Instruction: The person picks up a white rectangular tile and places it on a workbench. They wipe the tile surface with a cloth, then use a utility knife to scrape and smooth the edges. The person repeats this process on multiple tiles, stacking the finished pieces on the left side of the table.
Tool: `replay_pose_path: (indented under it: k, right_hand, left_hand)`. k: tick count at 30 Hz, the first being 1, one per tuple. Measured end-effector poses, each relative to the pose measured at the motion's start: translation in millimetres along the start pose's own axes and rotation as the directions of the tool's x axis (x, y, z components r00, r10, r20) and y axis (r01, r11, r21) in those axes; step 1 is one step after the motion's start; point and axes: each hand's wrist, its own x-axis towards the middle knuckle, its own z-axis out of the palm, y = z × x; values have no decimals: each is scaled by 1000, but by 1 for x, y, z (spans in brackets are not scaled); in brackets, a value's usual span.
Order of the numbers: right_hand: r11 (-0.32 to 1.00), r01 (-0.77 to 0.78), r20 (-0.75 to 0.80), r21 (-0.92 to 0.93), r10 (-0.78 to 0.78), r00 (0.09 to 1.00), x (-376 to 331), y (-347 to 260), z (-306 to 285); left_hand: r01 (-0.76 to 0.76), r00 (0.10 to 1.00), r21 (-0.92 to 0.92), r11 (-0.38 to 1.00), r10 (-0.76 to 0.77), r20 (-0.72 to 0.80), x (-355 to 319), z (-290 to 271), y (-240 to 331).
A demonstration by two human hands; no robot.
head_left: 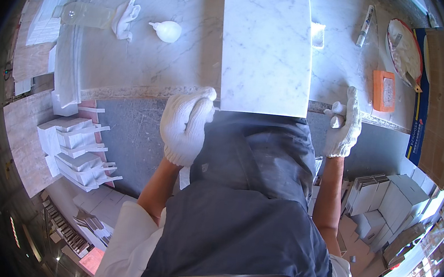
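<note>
Here's the marble-patterned surface (132,68), broad and pale, its near edge rough and whitened. Across its middle lies the big marbled slab (267,52), its far end beyond view and its near end jutting a little past the surface's near edge, toward the dark apron (245,231). By the right edge stands an open cardboard box (441,106).

Now the hands, both gloved! The left hand (186,127) hangs at the slab's near-left corner, fingers curled in narrow; whether it touches or grips, I can't tell. The right hand (343,130) sits at the near edge, apart from the slab, one finger stretched forward, the others bent; no telling whether they hold anything.

It reads as a handling step at the slab's near end; a move from here would seem to need the right hand brought in to that edge. Mind the overhang! On the left there's good sideways room before the white bulb (168,31); the right is tighter, with the orange block (384,91) just beyond that outstretched finger, the marker (365,27) farther back, and a small white piece (317,35) right against the slab's edge.
</note>
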Motion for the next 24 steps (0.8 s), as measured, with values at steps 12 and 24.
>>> replay_pose_path:
  k: [12,24]
  right_hand:
    - [998,-54,45,-29,56,997,1,3,-5]
    - [1000,5,39,-26,-4,999,1,9,-3]
  left_hand:
    - [-514,851,317,797,429,303,49,34,40]
    - [-576,806,506,642,342,483,99,78,41]
